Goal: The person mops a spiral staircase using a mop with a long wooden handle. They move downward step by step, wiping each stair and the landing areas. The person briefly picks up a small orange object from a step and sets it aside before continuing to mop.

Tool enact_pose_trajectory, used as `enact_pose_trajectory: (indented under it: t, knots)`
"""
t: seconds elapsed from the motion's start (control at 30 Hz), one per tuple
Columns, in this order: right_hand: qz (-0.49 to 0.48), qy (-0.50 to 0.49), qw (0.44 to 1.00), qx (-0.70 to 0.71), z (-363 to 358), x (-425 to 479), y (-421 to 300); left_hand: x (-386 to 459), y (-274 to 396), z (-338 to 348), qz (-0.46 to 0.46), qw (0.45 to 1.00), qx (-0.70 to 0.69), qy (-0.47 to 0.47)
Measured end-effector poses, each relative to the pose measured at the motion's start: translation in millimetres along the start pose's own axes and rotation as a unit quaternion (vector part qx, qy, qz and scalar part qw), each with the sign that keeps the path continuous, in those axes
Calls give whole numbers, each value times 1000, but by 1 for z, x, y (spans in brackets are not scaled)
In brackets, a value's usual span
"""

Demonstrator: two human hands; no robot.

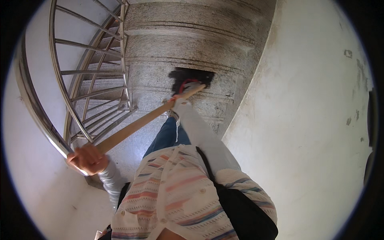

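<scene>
My left hand (88,160) is closed around the upper end of a long wooden handle (132,127), close to the metal handrail. Lower down, my right hand (174,97) grips the same handle; its grey-white sleeve (204,132) partly covers it. At the handle's far end, a dark mop-like head (195,73) with a red part rests on a worn stone stair. The head is blurred, so its exact kind is unclear. Just below it, a shoe (170,113) shows on the stair, partly hidden by the handle.
Curved stone steps (192,42) rise ahead. A stainless-steel railing (90,72) with several bars bounds the left side, and more steps show through it. A pale plaster wall (294,99) with stained patches stands on the right. A black bag (246,207) hangs at my right side.
</scene>
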State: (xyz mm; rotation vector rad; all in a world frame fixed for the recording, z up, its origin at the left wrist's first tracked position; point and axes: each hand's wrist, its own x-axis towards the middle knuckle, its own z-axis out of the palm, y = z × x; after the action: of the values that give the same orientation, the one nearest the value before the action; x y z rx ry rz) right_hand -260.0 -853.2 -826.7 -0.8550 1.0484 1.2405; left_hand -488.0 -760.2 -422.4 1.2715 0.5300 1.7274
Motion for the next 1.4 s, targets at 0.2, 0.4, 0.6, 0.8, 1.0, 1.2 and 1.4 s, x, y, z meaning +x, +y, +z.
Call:
enact_pose_trajectory:
  t: [0.2, 0.4, 0.6, 0.8, 1.0, 1.2, 1.4]
  knots:
    - [-94, -4, 993, 71, -72, -19, -121, -65, -45, 77, -183, 981, -1, -61]
    - [-79, -12, 994, 68, -80, 12, -88, -48, -20, 47, -128, 987, -85, -38]
    - [45, -51, 997, -30, -31, 27, 75, -29, 107, -23, 5, 991, 131, -3]
    - [212, 20, 972, -97, 74, -15, 205, -38, 165, 29, 106, 972, 199, -68]
    - [273, -52, 938, -208, 91, 4, 265, 10, 166, 39, 117, 940, 142, -286]
    - [216, -46, 956, -193, 62, 48, 179, 31, 114, -19, 102, 986, 108, -72]
    - [27, 2, 1000, 10, -15, 39, -36, -4, -6, 25, -44, 997, 7, -66]
